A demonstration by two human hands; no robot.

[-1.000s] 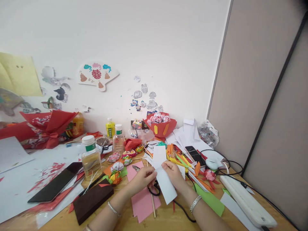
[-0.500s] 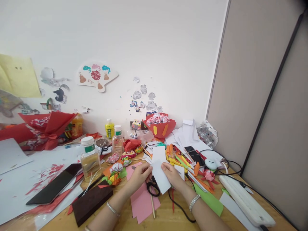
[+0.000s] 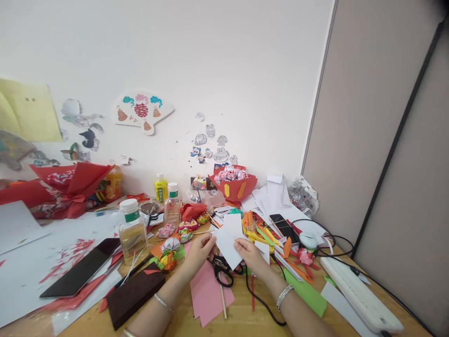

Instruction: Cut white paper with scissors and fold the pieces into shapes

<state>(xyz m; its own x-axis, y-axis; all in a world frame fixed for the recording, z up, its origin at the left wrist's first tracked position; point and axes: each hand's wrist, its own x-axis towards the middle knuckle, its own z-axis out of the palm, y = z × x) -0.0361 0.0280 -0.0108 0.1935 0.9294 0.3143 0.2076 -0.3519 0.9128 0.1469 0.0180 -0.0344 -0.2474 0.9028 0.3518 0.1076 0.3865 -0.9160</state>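
A white paper strip [image 3: 229,243] is held above the middle of the table, its lower part folded so that a corner points left. My right hand [image 3: 250,255] pinches its right edge between thumb and fingers. At the left corner, my left hand [image 3: 201,248] is closed, fingertips against the paper; part of the grip is hidden. Black-handled scissors [image 3: 224,276] lie just below the paper, partly covered. Pink paper [image 3: 206,299] is on the table under my left hand, with a thin wooden stick [image 3: 223,302] across it.
Paper flowers [image 3: 168,245] and a clear jar [image 3: 132,236] stand left, near a dark block [image 3: 135,297] and a black tablet [image 3: 82,267]. Coloured paper strips [image 3: 259,229], a phone [image 3: 282,227], a mouse [image 3: 307,239] and a white power strip [image 3: 361,292] are right. A red bouquet [image 3: 233,187] stands behind.
The flat upright strip now has its lower part folded up and to the left. My left hand has shifted slightly left, and more of the scissors shows.
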